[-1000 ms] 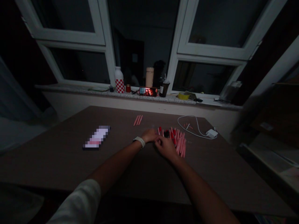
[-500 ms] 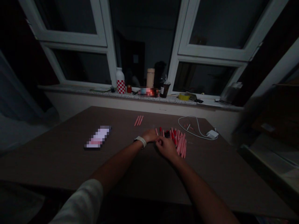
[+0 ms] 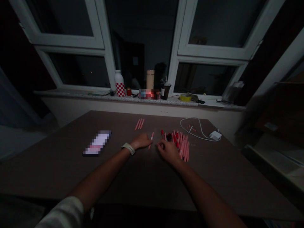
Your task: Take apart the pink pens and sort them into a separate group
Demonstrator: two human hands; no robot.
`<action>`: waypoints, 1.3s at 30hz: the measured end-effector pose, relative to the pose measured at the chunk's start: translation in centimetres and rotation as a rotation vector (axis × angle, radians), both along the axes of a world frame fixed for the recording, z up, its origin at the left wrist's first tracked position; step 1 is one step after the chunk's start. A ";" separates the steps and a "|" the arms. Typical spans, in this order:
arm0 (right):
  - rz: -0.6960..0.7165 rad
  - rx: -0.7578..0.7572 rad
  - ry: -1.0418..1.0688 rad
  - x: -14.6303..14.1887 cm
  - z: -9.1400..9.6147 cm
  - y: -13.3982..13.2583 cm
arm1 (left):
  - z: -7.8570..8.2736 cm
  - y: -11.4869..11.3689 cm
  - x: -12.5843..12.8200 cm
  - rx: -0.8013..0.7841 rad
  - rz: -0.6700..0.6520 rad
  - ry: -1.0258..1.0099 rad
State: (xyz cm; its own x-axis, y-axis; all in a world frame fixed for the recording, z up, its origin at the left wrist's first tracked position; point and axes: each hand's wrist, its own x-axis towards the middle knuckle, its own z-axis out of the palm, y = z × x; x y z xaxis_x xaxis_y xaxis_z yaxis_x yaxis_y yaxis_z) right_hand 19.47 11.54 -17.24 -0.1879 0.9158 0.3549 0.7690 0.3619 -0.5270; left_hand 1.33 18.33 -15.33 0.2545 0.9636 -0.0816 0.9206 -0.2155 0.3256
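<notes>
Pink and slim, a pen (image 3: 152, 135) stands out at the centre of the action, tilted at the fingertips of the left hand (image 3: 142, 140)! That hand is nearly closed, fingers bent together around the pen's middle, with one end poking out above and the other below. On the same wrist sits a pale watch strap (image 3: 128, 148).

Across a narrow gap, the right hand (image 3: 168, 151) hovers low or rests over the brown desk (image 3: 133, 183), fingers curled, thumb and fingertips close together; whether anything small is pinched there, I cannot tell. Just beside it, a crowded heap of pink pens (image 3: 184, 149) spreads to the right, with red pieces (image 3: 175, 138) and black pieces (image 3: 169, 136) mixed in at the nearer side of the hand.

Up the desk, beyond the left hand, three pink pens (image 3: 139, 124) lie side by side, slanting the same way. Out on the left flank, well apart, lies a phone (image 3: 97, 144), its lit screen blurred. Over on the right, a white cable (image 3: 200, 126) loops around small pink bits and joins a white charger (image 3: 215, 135).

Back on the windowsill, a red-checkered bottle (image 3: 120, 87), a beige flask (image 3: 150, 79) and a dark drink cup (image 3: 165, 91) line up!
</notes>
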 end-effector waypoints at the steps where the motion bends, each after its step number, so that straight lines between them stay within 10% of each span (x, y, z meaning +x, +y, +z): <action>1: 0.004 -0.009 -0.002 -0.1 0.0 -0.1 | 0.0 -0.3 -0.5 0.003 -0.004 -0.002; 22: 0.067 -0.065 0.020 -1.5 -0.1 -1.1 | -0.6 -4.8 -3.2 0.321 -0.151 0.126; 29: 0.064 -0.072 0.084 -1.6 -0.7 -0.8 | -1.2 -4.4 -3.1 0.285 -0.033 -0.135; 39: 0.061 -0.148 0.540 -1.5 -1.3 0.4 | -1.2 -5.2 -1.8 0.223 -0.306 -0.438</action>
